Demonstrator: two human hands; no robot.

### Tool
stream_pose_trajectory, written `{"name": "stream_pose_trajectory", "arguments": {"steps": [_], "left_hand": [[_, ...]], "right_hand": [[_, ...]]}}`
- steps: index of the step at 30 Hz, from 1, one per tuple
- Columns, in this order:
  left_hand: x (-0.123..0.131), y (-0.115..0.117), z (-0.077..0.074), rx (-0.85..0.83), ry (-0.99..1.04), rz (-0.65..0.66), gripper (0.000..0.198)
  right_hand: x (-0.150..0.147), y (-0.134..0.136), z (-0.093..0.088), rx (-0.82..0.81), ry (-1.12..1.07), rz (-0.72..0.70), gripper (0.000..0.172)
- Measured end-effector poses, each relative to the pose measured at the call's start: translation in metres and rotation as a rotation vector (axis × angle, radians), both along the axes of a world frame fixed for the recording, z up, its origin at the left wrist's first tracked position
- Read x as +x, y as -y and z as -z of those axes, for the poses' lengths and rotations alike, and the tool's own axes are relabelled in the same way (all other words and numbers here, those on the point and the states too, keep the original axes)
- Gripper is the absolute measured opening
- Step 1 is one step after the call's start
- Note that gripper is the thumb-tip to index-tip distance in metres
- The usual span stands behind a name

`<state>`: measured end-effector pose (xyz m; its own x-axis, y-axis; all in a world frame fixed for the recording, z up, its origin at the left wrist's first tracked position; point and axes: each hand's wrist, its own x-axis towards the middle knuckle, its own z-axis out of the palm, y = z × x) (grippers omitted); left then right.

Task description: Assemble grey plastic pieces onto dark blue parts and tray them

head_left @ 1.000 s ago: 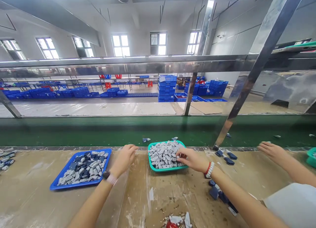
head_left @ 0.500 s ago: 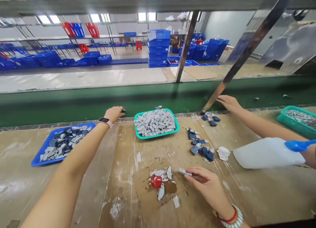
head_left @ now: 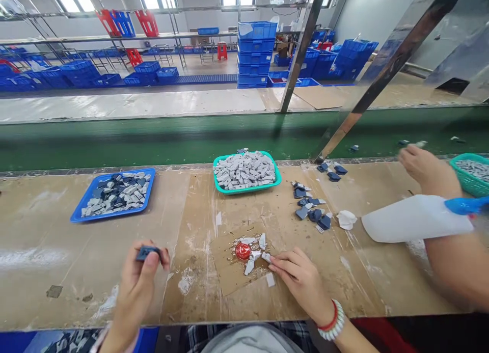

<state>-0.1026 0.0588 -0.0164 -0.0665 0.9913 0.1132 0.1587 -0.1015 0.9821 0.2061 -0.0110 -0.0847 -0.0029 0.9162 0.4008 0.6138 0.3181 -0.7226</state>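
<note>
My left grip (head_left: pixel 141 276) was closed, thumb against fingers, on a dark blue piece (head_left: pixel 147 252), held up above the tabletop (head_left: pixel 171 202) toward its near edge, left of the middle. My right grip (head_left: pixel 300 276) was pinched at the fingertips on a light grey piece (head_left: pixel 266 257), low over the middle of the near half (whether it was resting there or lifted, I couldn't tell). Just left of that piece sat a glossy red blob (head_left: pixel 243 251) on a flat square of cardboard (head_left: pixel 229 282), with a few more grey pieces lying around it.

Farther out, a teal tray (head_left: pixel 244 191) heaped with grey pieces stood at the middle of the far edge. Left of it, near the same edge, was a blue tray (head_left: pixel 150 190) of mixed grey and dark blue pieces. To the right lay a cluster of dark blue parts (head_left: pixel 315 215), then a crumpled white scrap (head_left: pixel 347 220) and a white bottle (head_left: pixel 412 219) on its side. Past the far edge ran a green belt (head_left: pixel 171 144), and a co-worker's blurred hand (head_left: pixel 430 164) was near it, toward the far right corner.
</note>
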Motion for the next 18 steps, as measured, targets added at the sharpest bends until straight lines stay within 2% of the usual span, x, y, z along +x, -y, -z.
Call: {"name": "stream_pose_trajectory", "arguments": {"steps": [3, 7, 9, 12, 14, 18], "left_hand": [[0.027, 0.03, 0.012, -0.166, 0.118, -0.008, 0.032], [0.067, 0.041, 0.017, -0.265, 0.057, 0.2, 0.032], [0.083, 0.041, 0.015, -0.262, 0.01, 0.339, 0.031], [0.1, 0.042, 0.01, -0.229, 0.028, 0.522, 0.033], [0.106, 0.043, 0.006, -0.197, 0.042, 0.555, 0.034], [0.112, 0.048, -0.003, -0.111, 0.034, 0.535, 0.028]], "right_hand": [[-0.001, -0.001, -0.006, -0.157, -0.267, 0.049, 0.017], [-0.006, -0.005, -0.023, -0.348, -0.628, 0.043, 0.024], [-0.012, -0.006, -0.036, -0.311, -0.711, 0.014, 0.02], [-0.023, -0.004, -0.054, -0.148, -0.647, -0.024, 0.012], [-0.029, -0.002, -0.064, -0.043, -0.544, -0.048, 0.014], [-0.038, -0.002, -0.074, 0.124, -0.387, -0.093, 0.018]]}}
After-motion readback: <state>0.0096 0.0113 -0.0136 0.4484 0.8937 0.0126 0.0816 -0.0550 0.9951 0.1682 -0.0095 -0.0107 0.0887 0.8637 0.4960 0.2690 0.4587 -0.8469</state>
